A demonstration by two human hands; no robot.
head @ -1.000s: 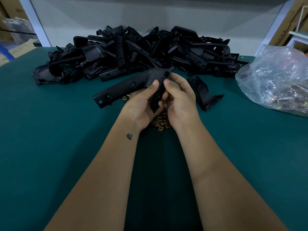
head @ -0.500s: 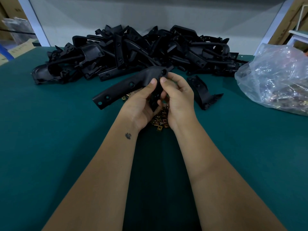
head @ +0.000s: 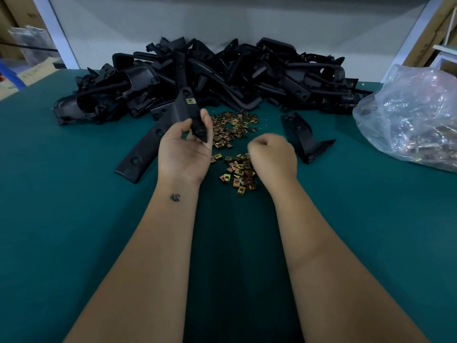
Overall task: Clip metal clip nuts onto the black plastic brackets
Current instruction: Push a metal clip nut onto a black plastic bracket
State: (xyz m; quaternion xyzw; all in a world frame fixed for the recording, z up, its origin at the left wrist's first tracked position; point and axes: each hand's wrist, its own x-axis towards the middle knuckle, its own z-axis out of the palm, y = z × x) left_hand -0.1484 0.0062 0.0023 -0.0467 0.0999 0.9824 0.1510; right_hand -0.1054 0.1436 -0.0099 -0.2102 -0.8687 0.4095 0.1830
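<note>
**On the green worktop: one nut seated, more holes to fill**

Across the back of the worktop (head: 74, 219) lay the largest hazard, a tangled heap of black brackets (head: 222, 73) stacked loosely against the wall. Its front edge sat just beside the loose clip nuts (head: 235, 129), so a tug on one piece could, I judged, slide others down over the nuts and bury them.

Next in size, the clear plastic bag (head: 415, 120) at the right edge slumped on its side. It held what looked like more brass-coloured nuts, though the crinkled film blurred them; whether its mouth was open could not be told. If it was, a knock from the right arm might spill them.

The bracket in work (head: 178, 110) was raised at its upper end by the left hand (head: 185, 147), palm up, thumb and fingers pinching it near one hole; its long arm reached down to the worktop. One fitted nut (head: 190, 101) showed near its top. That light pinch might let the bracket twist when another nut is pushed on.

The right hand (head: 272, 157) hovered over the nearer scatter of nuts, fingers curled under; whether it had one could not be seen. A spare bracket (head: 304, 137) lay just beside it.
</note>
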